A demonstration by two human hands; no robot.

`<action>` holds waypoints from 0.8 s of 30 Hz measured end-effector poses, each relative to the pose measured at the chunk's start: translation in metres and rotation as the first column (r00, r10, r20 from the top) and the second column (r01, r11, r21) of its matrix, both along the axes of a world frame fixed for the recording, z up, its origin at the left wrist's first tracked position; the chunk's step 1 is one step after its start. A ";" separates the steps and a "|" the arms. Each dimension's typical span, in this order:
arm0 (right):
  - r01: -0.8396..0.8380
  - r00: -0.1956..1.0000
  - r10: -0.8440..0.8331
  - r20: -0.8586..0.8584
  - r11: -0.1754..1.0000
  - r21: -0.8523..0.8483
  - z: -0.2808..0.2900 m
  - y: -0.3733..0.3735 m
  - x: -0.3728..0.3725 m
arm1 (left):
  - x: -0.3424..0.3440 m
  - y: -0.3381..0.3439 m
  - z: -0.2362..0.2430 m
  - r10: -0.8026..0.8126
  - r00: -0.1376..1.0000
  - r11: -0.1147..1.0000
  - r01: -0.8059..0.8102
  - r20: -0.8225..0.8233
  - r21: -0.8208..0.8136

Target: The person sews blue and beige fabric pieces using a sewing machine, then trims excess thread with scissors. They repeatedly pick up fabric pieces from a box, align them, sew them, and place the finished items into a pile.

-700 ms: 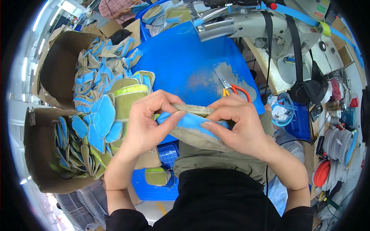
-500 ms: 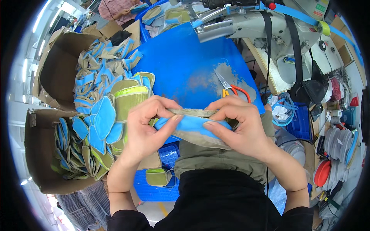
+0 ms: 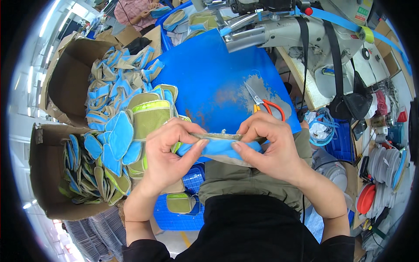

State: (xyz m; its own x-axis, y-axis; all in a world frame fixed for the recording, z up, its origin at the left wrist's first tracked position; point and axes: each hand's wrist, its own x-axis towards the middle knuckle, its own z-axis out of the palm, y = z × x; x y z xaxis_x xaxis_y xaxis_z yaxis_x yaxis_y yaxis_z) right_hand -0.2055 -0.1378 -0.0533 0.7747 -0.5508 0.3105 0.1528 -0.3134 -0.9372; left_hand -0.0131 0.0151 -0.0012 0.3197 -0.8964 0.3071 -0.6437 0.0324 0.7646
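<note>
Stretched between my hands is a folded fabric piece (image 3: 218, 147), blue on one face with beige-grey edges. My left hand (image 3: 171, 150) pinches its left end between thumb and fingers. At the other end my right hand (image 3: 269, 142) pinches it the same way, thumb over the blue face. The piece hangs above my lap, by the near edge of the blue table (image 3: 209, 65). Scissors (image 3: 260, 101) with orange-red handles lie on the table just beyond my right hand. Left of my left hand are stacked green and blue fabric panels (image 3: 151, 114).
Two cardboard boxes (image 3: 52, 172) stand at the left, beside heaped blue-and-beige strips (image 3: 115, 81). A sewing machine (image 3: 283, 32) reaches over the far right of the table. Below the table sits a blue crate (image 3: 179, 222). White reels (image 3: 382, 163) fill the right side; a person (image 3: 133, 13) is at the far left.
Both hands still pinch the fabric piece. Its upper edge has been drawn flatter, and its lower beige edge shows less. The surroundings have shifted slightly in the view.
</note>
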 end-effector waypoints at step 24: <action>-0.009 1.000 0.008 -0.014 0.996 -0.088 0.030 0.010 -0.010 | -0.016 0.010 0.033 -0.031 0.990 0.998 0.038 0.139 -0.048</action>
